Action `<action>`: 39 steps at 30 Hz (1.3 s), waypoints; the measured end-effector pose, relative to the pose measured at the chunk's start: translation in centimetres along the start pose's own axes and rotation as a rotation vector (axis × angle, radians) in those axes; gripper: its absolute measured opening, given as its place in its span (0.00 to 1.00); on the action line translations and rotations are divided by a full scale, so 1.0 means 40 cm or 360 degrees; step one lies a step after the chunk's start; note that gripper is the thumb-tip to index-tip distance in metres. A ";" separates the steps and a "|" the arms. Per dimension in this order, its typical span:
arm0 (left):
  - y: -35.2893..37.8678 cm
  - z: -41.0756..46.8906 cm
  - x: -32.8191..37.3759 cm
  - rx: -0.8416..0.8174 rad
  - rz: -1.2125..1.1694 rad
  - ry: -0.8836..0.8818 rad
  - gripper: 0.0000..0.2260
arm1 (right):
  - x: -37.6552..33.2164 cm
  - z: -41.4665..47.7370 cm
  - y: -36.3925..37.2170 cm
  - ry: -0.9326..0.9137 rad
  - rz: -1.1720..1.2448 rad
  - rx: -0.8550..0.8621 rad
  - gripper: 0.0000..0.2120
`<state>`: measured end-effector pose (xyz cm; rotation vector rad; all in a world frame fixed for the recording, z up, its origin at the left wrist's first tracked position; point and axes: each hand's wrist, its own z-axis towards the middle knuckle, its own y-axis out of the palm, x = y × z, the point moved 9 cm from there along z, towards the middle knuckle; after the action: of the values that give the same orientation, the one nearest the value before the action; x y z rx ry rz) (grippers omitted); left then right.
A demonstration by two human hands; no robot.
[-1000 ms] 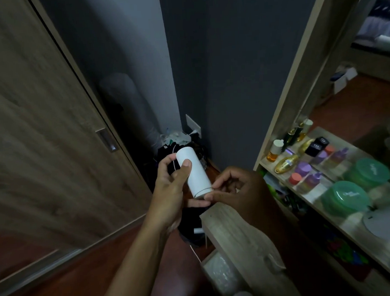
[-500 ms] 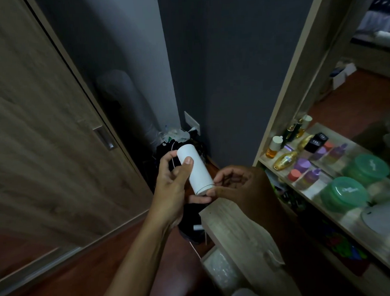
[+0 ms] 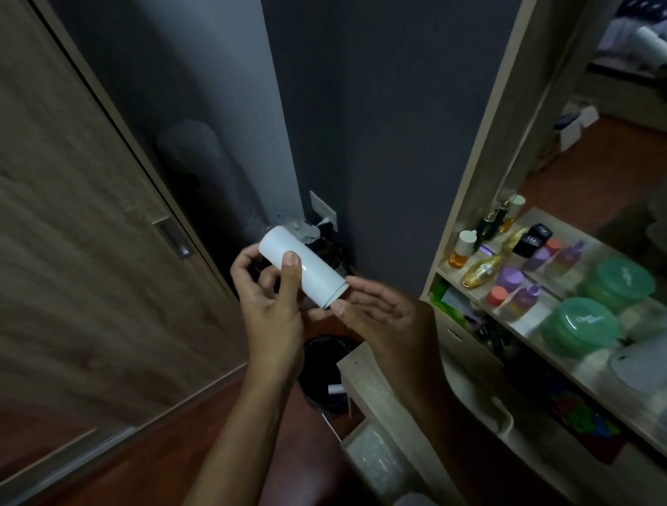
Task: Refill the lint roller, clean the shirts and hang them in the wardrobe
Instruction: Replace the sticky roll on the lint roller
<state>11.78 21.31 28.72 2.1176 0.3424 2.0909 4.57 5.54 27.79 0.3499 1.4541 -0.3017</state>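
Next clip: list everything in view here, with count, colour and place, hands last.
white roll: one, white, held tilted between the hands
sliding door: one, wood-grain, left
wall socket: one, white, low, behind the roll
bin: one, black, below the hands
amber bottle: one, white cap, on the shelf at right
gold bottle: one, gold, lying beside it
green tubs: two showing, green, same shelf; one may be a reflection
left hand: one, grips the roll's middle
right hand: one, pinches the roll's lower end
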 end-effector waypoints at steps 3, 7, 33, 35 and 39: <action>0.004 -0.003 0.003 0.0025 0.0005 0.0041 0.18 | -0.001 -0.002 0.007 0.0015 0.0003 0.0024 0.18; 0.013 -0.012 0.007 0.0016 -0.0016 0.0038 0.19 | -0.004 0.000 0.008 0.0023 0.0021 0.0040 0.21; 0.039 -0.019 0.007 -0.0340 -0.0125 -0.0282 0.14 | -0.093 0.044 -0.007 -0.0615 -0.0605 -0.0311 0.15; 0.045 -0.024 0.005 -0.0329 -0.0136 -0.0296 0.14 | -0.113 0.041 -0.009 -0.0839 -0.0763 -0.0293 0.14; 0.064 -0.039 -0.013 -0.0339 -0.0187 -0.0336 0.18 | -0.084 0.039 -0.021 -0.1009 -0.1032 -0.0277 0.12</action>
<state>10.36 18.60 28.94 2.1103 0.2022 1.7359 5.35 4.11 31.22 -0.3548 0.9153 -0.7273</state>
